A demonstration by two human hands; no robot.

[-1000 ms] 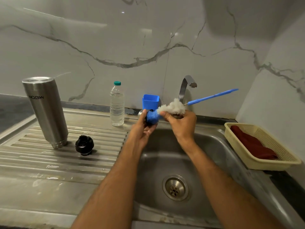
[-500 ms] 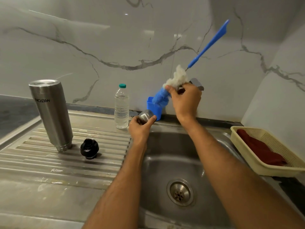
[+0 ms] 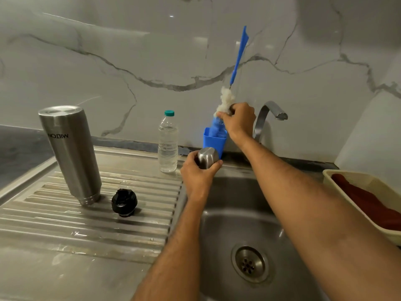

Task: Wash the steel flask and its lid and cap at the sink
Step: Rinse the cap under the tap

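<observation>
Blue holder [image 3: 213,141] contains the brush [image 3: 217,127] head.

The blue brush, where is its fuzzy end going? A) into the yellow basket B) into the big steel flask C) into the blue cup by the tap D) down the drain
C: the right hand holds the brush with its bristle end dipping into the blue cup beside the tap.

Basket [image 3: 338,177] cut by right edge; brush head [image 3: 217,127] blurred.
</observation>
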